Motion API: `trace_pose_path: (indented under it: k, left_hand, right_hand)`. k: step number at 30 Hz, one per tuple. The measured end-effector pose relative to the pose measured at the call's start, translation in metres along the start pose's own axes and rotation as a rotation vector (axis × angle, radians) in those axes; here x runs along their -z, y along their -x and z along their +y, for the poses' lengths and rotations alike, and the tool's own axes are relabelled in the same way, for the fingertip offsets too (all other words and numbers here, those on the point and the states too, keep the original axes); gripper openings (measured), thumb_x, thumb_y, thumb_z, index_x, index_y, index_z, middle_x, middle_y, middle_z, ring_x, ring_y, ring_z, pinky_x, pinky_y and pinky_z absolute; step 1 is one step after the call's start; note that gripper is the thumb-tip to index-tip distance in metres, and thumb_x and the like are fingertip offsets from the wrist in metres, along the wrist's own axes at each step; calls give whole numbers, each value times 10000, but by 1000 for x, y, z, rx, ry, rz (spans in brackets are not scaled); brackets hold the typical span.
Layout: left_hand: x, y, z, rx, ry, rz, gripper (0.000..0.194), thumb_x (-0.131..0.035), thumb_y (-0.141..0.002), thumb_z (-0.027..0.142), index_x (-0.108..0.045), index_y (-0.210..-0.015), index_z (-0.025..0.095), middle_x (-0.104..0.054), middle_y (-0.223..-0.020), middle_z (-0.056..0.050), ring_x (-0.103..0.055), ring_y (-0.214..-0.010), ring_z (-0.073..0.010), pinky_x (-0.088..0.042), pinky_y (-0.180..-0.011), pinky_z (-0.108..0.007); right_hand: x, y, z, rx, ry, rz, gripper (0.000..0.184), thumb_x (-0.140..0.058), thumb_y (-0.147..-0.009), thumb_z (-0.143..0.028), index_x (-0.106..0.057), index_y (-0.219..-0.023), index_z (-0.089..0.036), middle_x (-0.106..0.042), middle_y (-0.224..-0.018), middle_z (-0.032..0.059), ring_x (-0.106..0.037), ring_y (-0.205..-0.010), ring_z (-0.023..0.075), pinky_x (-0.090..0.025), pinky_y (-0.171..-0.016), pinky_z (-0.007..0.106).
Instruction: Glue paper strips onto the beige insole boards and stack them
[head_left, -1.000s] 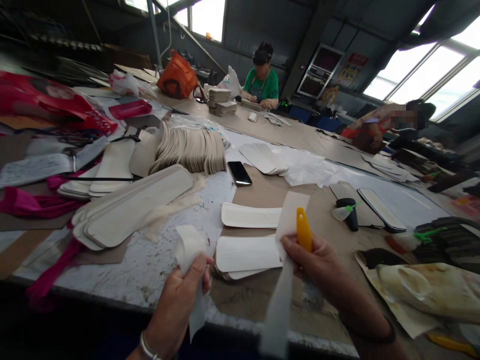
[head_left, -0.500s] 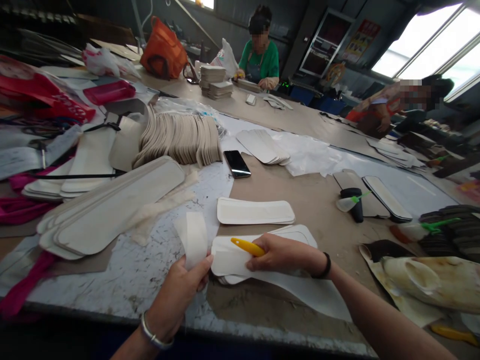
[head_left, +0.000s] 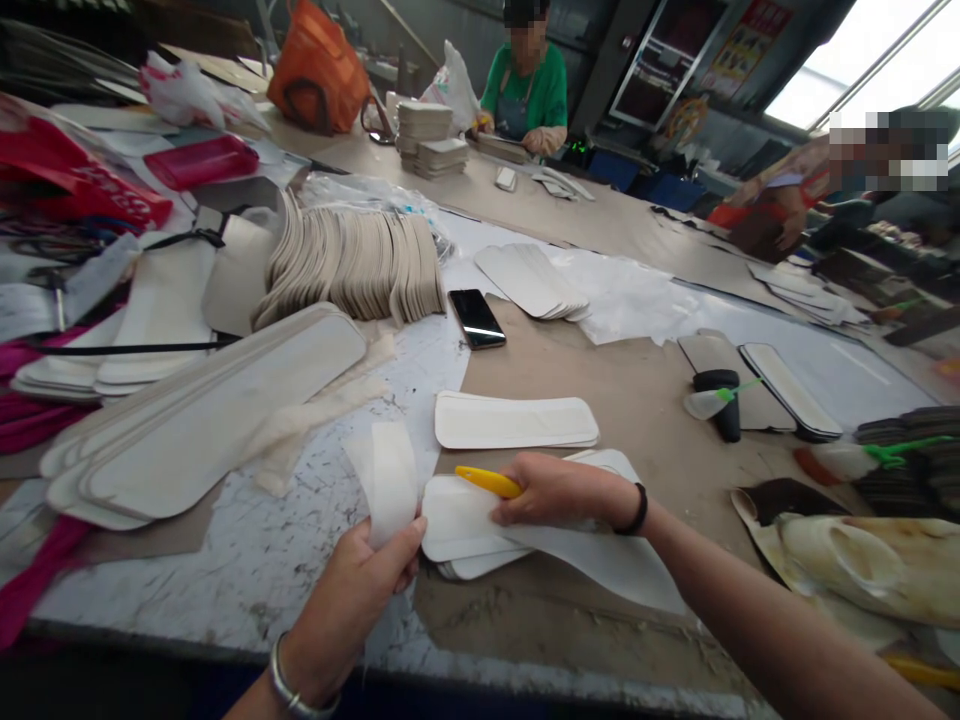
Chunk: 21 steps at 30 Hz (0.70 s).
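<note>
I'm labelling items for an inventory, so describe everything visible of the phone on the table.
The phone is a dark, glossy slab with rounded corners, lying screen up at a slant. Its screen looks unlit, with a bright reflection near the lower end; its back is hidden. It lies where the white surface meets the brown covering, just right of the row of curved beige pieces. Neither the left hand nor the right hand touches it.

Workshop: long worktable [head_left: 292, 540], stacked cut pieces [head_left: 352, 262] (coworker [head_left: 529, 95] seated opposite).
</note>
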<state>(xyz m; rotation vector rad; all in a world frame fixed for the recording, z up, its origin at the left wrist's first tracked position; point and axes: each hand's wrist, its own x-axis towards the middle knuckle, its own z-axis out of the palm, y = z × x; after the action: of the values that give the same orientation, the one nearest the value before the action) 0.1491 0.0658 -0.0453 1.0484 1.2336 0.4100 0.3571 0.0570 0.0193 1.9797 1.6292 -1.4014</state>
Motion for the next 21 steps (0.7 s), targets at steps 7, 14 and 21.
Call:
trace_pose_path:
  k: [7,14,21]
  left_hand:
    - [-6,-4,6,13,-19,41,416,-697,-514,565,-505,-541,197,-452,-438,56,-373,-453,-114,-290,-455,-249]
    - [-1,-10,-4,-8,-63,79,408,-700,-563,563,-539,-605,190,-456,-454,51,-399,-477,-139,-299,-478,-259]
    - [1,-13,-9,-8,-97,41,473,-708,-541,589,-587,-698,159,-492,-467,39,-420,-499,-154,-325,-484,-275]
  right_hand:
    - [-2,-3,-5,15,63,30,193,-603,-745,-333,-541,-663,-171,-462,-585,-45,-406,-519,93,-271,-478,224]
    - [-11,41,44,91,-16,234,146,-581,-741,-273,-516,-657,-173,-448,-596,-51,-400,-547,92,-271,-506,220]
    - [-37,67,106,-135,-100,585,198,-446,-833,-303,-522,-721,-158,-502,-681,-8,-458,-624,127,-316,-577,238]
